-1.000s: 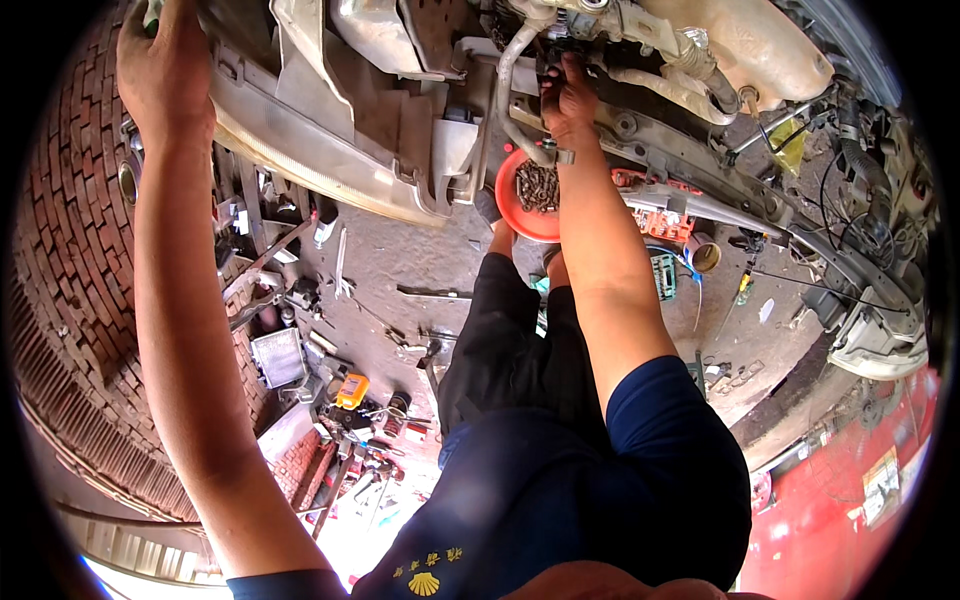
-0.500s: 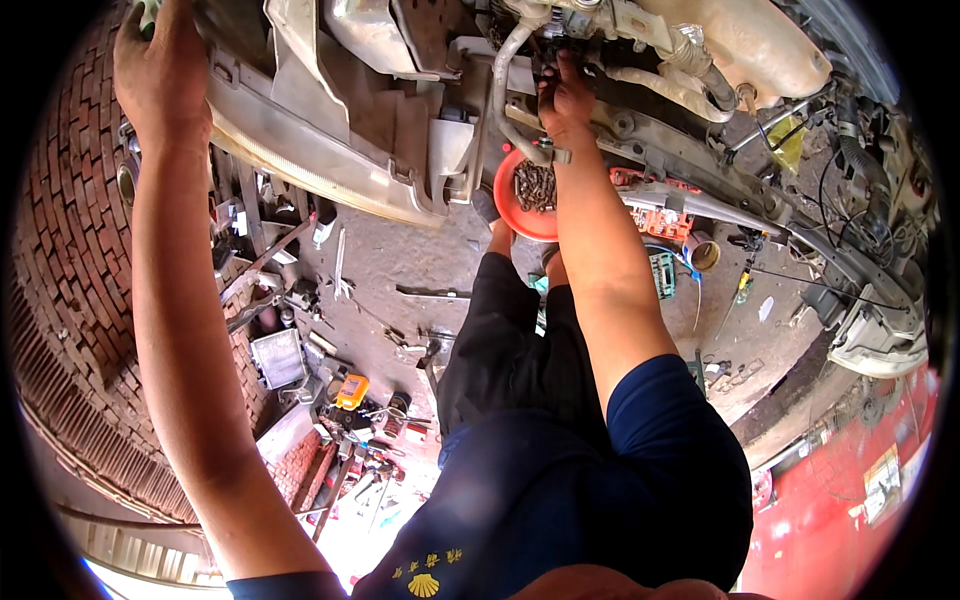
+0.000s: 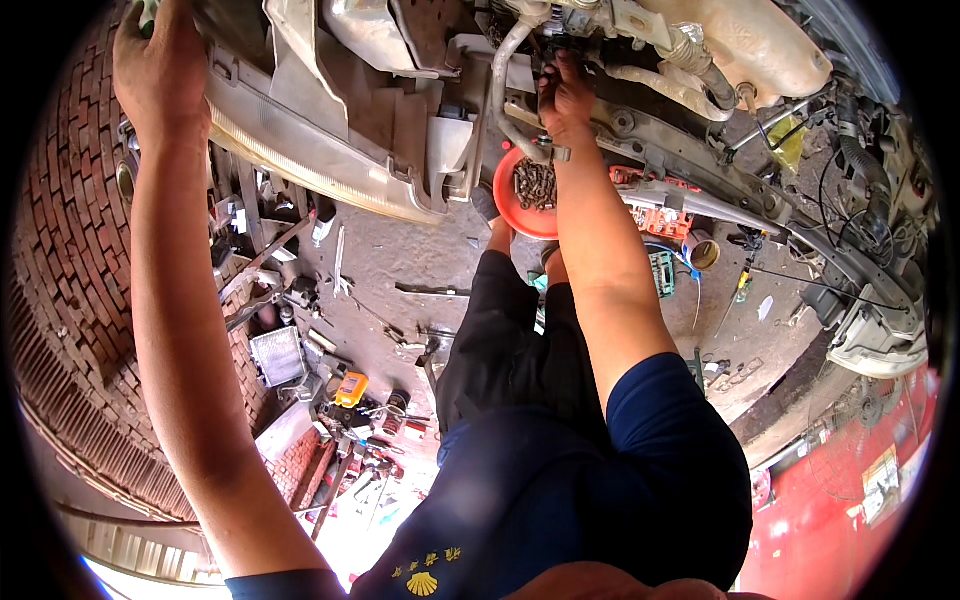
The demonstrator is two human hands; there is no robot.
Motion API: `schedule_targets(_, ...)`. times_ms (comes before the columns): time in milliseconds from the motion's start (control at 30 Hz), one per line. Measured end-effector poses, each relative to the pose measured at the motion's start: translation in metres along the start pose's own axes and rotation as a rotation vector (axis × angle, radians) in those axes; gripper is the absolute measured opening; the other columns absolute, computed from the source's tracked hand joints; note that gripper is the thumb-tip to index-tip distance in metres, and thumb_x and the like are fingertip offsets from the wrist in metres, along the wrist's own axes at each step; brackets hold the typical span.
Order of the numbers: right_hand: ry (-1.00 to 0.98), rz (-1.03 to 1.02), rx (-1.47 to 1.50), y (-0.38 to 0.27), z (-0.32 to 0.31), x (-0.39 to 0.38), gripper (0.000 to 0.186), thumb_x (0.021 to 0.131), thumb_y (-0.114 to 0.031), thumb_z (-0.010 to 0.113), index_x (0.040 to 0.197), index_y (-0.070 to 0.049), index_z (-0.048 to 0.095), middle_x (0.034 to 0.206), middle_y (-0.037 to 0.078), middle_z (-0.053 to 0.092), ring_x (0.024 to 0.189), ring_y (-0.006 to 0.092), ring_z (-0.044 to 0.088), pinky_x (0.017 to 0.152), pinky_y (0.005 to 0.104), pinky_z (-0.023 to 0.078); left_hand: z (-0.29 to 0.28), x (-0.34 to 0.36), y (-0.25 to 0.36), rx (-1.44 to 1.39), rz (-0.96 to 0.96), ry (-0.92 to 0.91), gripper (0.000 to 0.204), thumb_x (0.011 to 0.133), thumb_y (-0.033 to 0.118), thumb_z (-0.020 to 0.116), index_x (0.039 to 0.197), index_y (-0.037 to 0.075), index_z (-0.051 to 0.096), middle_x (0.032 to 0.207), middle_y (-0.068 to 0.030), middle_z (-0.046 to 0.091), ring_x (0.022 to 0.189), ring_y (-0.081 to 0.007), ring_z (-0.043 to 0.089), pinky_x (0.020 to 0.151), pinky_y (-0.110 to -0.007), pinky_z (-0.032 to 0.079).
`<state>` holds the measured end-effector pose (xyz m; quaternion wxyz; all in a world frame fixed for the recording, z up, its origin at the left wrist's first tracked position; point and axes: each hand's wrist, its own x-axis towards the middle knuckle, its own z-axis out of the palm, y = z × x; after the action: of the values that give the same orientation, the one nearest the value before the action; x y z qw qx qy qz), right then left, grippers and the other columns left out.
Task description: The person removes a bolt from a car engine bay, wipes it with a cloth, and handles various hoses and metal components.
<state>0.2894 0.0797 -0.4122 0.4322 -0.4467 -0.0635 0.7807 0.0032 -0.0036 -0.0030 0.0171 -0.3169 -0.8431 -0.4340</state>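
My left hand (image 3: pixel 162 75) is at the upper left on the end of a long pale, weathered lamp housing (image 3: pixel 310 165), its fingers curled at a small green item I cannot make out. My right hand (image 3: pixel 565 95) reaches into the vehicle's front, fingers closed at a small dark part (image 3: pixel 553 50) beside a bent grey pipe (image 3: pixel 505 95); what they hold is largely hidden. Below it a red round tray (image 3: pixel 515 208) holds several bolts (image 3: pixel 535 185). A cream plastic reservoir (image 3: pixel 760 45) sits to the right.
A grey metal crossmember (image 3: pixel 625 124) runs to the right. On the floor (image 3: pixel 380 250) lie an orange tool case (image 3: pixel 658 220), a green socket set (image 3: pixel 662 272), a tin can (image 3: pixel 700 252), a yellow case (image 3: pixel 351 389) and scattered metal parts. A brick wall (image 3: pixel 80 230) is at the left.
Both arms and hands have shifted very slightly upward and left in the picture. The grips look the same.
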Motion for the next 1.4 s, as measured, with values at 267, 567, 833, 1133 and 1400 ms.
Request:
schedule_targets(267,-0.075,0.120,0.173,-0.001,0.000,-0.002,0.023,0.099,-0.034,0.075,0.097,-0.015,0.063,0.080,0.000,0.063,0.069,0.0151,0.055,0.064,0.0312,0.044,-0.001,0.005,-0.007,-0.076,0.009,-0.018,0.056,0.095,0.028,0.072,0.139,-0.004,0.059,0.119,-0.0126,0.071,0.105,-0.0183,0.069,0.090,-0.029,0.054)
schedule_targets(567,0.033,0.018,-0.002,0.001,-0.005,0.009,0.022,0.092,-0.026,0.083,0.098,-0.014,0.065,0.079,-0.002,0.062,0.065,0.0146,0.055,0.058,0.0297,0.044,0.003,-0.001,0.005,0.000,0.000,0.022,0.056,0.093,0.032,0.073,0.138,0.000,0.063,0.121,-0.0129,0.071,0.106,-0.0174,0.069,0.090,-0.029,0.054)
schedule_targets(833,-0.084,0.163,0.157,0.004,-0.007,0.006,0.027,0.094,-0.036,0.080,0.102,-0.014,0.067,0.082,-0.001,0.066,0.070,0.0155,0.057,0.063,0.0316,0.044,0.002,0.001,0.002,-0.017,-0.036,0.012,0.054,0.094,0.031,0.072,0.137,-0.001,0.063,0.121,-0.0121,0.071,0.105,-0.0172,0.069,0.089,-0.030,0.055)
schedule_targets(1133,-0.018,0.000,0.034,0.008,-0.006,0.010,0.025,0.088,-0.029,0.087,0.098,-0.014,0.069,0.081,-0.001,0.064,0.072,0.0156,0.057,0.064,0.0310,0.043,0.002,0.002,0.001,-0.004,-0.028,0.020,0.052,0.094,0.030,0.071,0.135,0.000,0.064,0.119,-0.0103,0.071,0.100,-0.0154,0.069,0.087,-0.028,0.055)
schedule_targets(1400,-0.107,0.115,0.263,0.005,-0.008,0.006,0.018,0.090,-0.023,0.082,0.095,-0.015,0.068,0.084,-0.002,0.066,0.073,0.0144,0.057,0.061,0.0303,0.043,0.001,0.001,0.005,0.113,0.012,0.017,0.044,0.093,0.031,0.069,0.127,0.002,0.070,0.110,-0.0070,0.073,0.096,-0.0139,0.067,0.086,-0.028,0.052)
